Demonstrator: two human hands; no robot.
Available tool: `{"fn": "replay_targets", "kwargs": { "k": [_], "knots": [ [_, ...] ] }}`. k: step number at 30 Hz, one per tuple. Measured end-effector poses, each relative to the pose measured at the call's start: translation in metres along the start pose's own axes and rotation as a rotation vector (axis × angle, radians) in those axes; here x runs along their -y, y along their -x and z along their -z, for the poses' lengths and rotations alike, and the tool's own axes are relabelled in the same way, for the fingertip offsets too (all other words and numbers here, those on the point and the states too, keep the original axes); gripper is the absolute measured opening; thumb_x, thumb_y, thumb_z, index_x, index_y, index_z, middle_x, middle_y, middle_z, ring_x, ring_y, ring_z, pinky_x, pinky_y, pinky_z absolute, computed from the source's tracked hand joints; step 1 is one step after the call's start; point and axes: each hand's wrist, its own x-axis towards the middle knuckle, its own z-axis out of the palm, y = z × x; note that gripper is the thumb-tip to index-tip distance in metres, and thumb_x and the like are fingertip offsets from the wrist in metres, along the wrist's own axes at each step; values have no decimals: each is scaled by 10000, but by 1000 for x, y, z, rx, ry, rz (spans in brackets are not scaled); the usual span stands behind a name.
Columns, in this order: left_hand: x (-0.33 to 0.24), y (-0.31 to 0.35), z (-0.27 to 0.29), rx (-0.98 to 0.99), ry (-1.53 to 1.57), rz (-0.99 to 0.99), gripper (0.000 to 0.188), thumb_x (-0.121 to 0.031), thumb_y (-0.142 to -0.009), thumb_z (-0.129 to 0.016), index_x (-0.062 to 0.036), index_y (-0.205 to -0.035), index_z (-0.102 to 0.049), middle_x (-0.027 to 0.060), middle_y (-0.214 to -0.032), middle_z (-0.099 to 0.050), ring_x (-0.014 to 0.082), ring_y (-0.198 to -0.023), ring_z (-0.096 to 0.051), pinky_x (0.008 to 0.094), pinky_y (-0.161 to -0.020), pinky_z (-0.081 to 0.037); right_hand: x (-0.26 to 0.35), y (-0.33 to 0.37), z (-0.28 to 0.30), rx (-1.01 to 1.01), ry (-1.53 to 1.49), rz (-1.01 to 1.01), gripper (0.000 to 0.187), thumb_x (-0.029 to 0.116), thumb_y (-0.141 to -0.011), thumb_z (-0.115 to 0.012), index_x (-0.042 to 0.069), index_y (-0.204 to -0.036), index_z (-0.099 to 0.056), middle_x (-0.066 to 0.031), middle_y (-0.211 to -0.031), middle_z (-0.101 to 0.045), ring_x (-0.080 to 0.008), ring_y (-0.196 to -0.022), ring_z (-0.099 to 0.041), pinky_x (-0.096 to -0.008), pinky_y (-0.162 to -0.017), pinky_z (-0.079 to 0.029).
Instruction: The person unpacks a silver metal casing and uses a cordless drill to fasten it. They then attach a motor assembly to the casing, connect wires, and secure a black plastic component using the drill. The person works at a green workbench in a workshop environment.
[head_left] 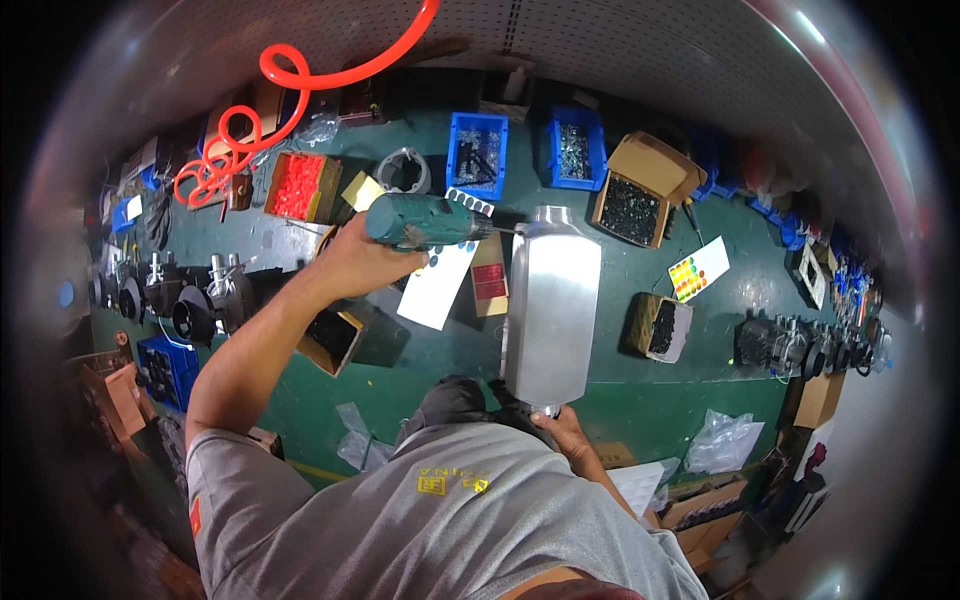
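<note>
My left hand [350, 258] is closed around a green power drill [415, 218] that lies sideways, its nose pointing right. The drill's thin bit reaches the far left edge of a long silver metal housing [553, 310]; whether it touches a screw is too small to tell. The housing has a smooth, rounded top and a short neck at its far end. At its near end, close to my body, my right hand [566, 432] grips the end piece, with the fingers partly hidden underneath. White sheets with round stickers [440, 285] lie under and beside the drill.
Beyond the housing are blue bins of screws [478, 120] [577, 185] and a cardboard box of small black parts [680, 175]. A box of red parts [325, 200] stands at left, under a coiled orange air hose [270, 68]. Metal assemblies [225, 295] line the left; more [795, 345] stand right.
</note>
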Motion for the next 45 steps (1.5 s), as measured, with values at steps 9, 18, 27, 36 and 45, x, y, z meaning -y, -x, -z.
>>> {"fn": "replay_targets", "kwargs": {
  "k": [9,18,27,36,45],
  "knots": [
    [-120,-45,-2,212,-829,-292,229,-185,-780,-754,-57,-968,-736,193,-996,-734,418,-967,-689,476,-852,-561,1,3,-4,-22,-13,-3,721,310,-764,-858,-30,-1337,-582,-118,-1241,-668,-224,-1134,-619,-364,-1042,-459],
    [-173,-58,-28,337,-1166,-211,328,-108,-766,-766,-96,-1094,-774,148,-1026,-763,263,-927,-744,399,-770,-576,-20,-10,0,-24,24,110,698,383,-768,-841,-32,-1289,-631,-113,-1189,-697,-211,-1083,-641,-354,-994,-483],
    [-156,-52,-29,217,-1110,-239,307,-167,-751,-744,-107,-1050,-782,137,-1034,-762,290,-974,-738,431,-813,-573,-32,-18,2,-28,126,184,659,417,-808,-833,-32,-1254,-651,-108,-1140,-711,-195,-1035,-653,-341,-934,-511],
    [-139,-37,-23,130,-981,-213,366,-203,-709,-754,-104,-1062,-749,135,-1038,-754,313,-979,-727,423,-833,-572,-58,-23,12,-52,38,149,577,440,-855,-794,22,-1227,-657,-49,-1027,-674,-152,-834,-626,-307,-737,-533],
    [-103,15,-18,-118,-595,-180,540,-327,-666,-796,-106,-1152,-711,176,-1103,-739,363,-1056,-697,435,-933,-544,-39,7,88,-494,-291,423,308,366,-976,-673,62,-946,-707,18,-708,-517,-89,-585,-471,-272,-535,-416]
  ]
}}
